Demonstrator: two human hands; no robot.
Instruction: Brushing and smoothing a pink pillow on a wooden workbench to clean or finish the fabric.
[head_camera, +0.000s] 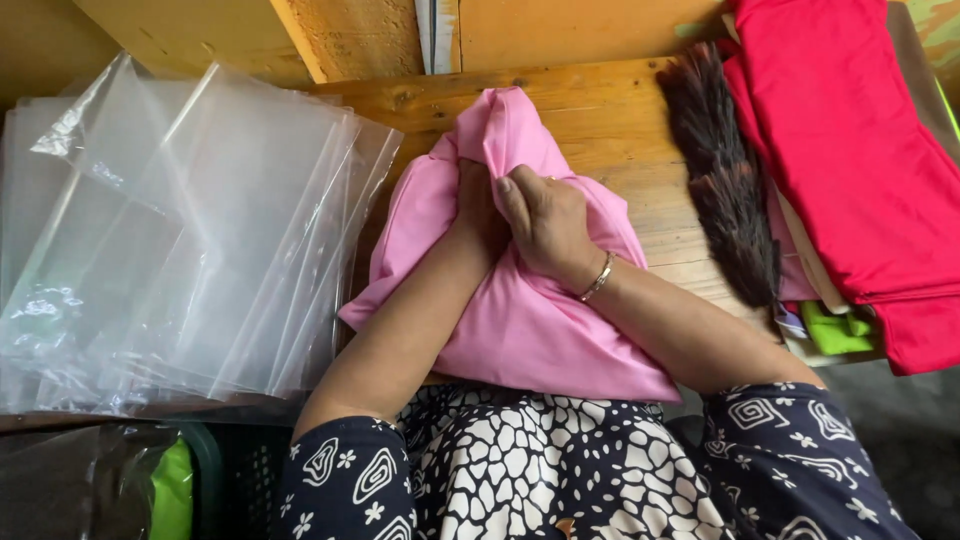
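Here, listed from left to right:

Bags: a fanned stack of clear plastic bags (170, 240) lies at the far left, overlapping one another, with its right edge just beside the pink cloth.
Basket: a dark green basket (225, 470) sits at lower left, below the bags, with a bright green item (172, 490) next to it under dark plastic.
Left hand: the left hand (478, 215) is pressed into the pink cloth (530, 320), its fingers largely hidden in the folds; whether they are clenched cannot be told.
Cloth: the pink cloth lies bunched on the wooden table (610, 120), at the centre, directly in front of the person and reaching the table's near edge.
Right hand: the right hand (545, 225) is curled down over the cloth, touching the left hand, and grasps a gathered fold; a thin bracelet (597, 278) circles the wrist.
Sleeves: dark patterned sleeves (790, 450) cover both upper arms.
Duster: a dark feather duster (725, 180) lies right of the cloth, apart from it.
Pile: folded red fabric (850, 140) tops a stack at far right, with a lime green piece (835, 330) showing beneath.
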